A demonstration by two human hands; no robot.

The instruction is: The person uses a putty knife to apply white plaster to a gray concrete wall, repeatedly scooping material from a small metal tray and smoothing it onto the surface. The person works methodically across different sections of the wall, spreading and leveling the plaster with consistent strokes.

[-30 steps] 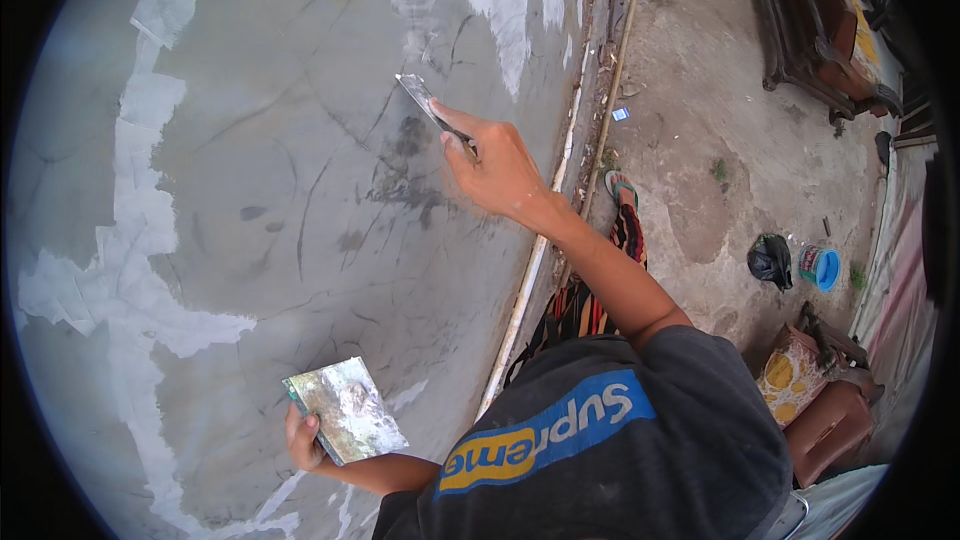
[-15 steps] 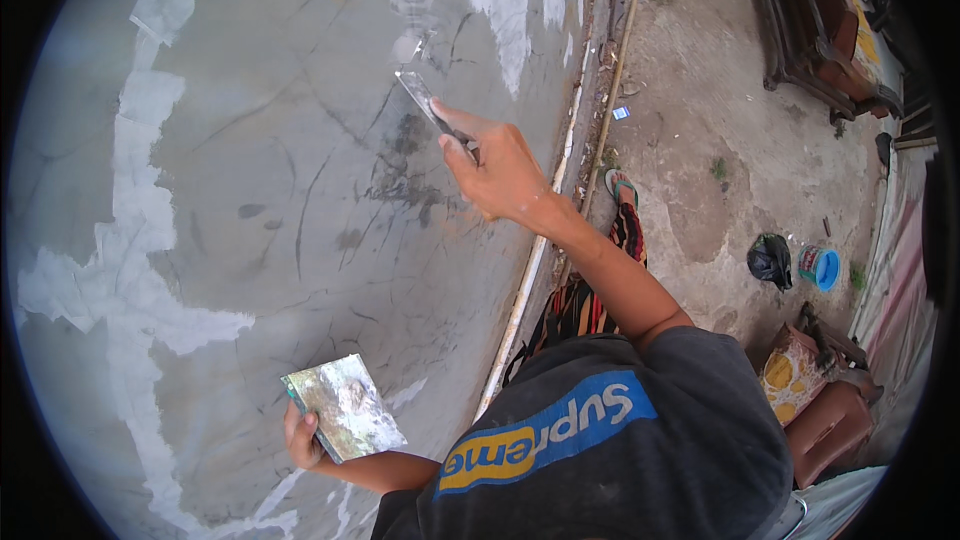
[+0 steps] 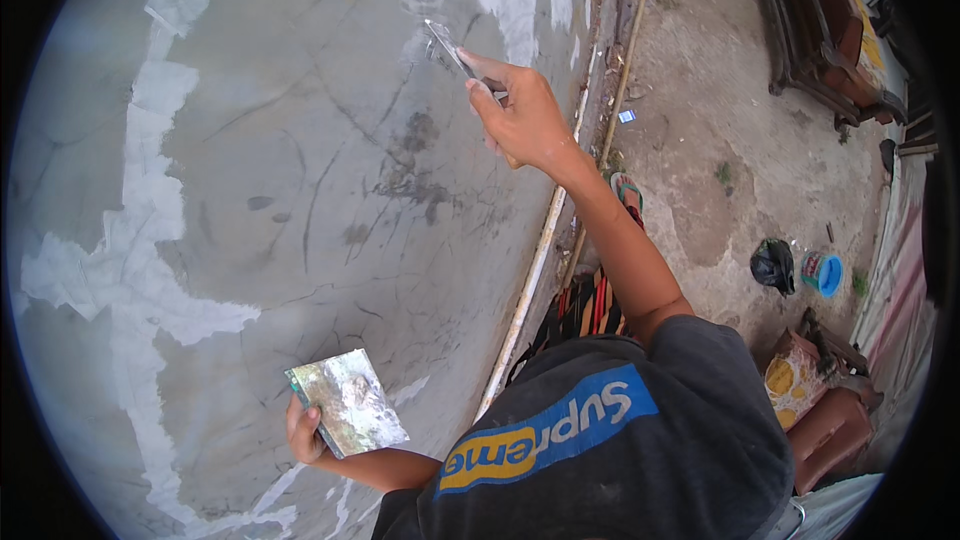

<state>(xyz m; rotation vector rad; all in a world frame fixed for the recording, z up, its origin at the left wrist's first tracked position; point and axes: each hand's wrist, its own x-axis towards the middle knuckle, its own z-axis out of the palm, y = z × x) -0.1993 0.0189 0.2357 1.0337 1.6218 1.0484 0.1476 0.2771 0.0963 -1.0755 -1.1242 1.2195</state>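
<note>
My right hand (image 3: 530, 122) is closed around a putty knife (image 3: 452, 44), whose thin blade is at a grey wall (image 3: 240, 155), near a damp-looking smear. Whether the blade's edge touches the wall is hard to tell. Lower down, my left hand (image 3: 304, 432) grips a flat rectangular board (image 3: 350, 408) by its left edge, with the thumb on top. The board's face is smeared with pale, shiny putty. White filler patches (image 3: 150, 300) run along the left of the wall, and more white patches (image 3: 510, 0) lie near its top.
A pale pipe (image 3: 532, 292) runs along the wall's foot beside a concrete floor (image 3: 705, 160). On that floor stand a black plastic bag (image 3: 772, 265) and a blue-rimmed bucket (image 3: 823, 274). A dark wooden bench (image 3: 830, 40) is at the upper right, a brown chair (image 3: 835, 435) lower right.
My right hand has moved up and a little to the right with the putty knife. The left hand and its board have stayed almost in place.
</note>
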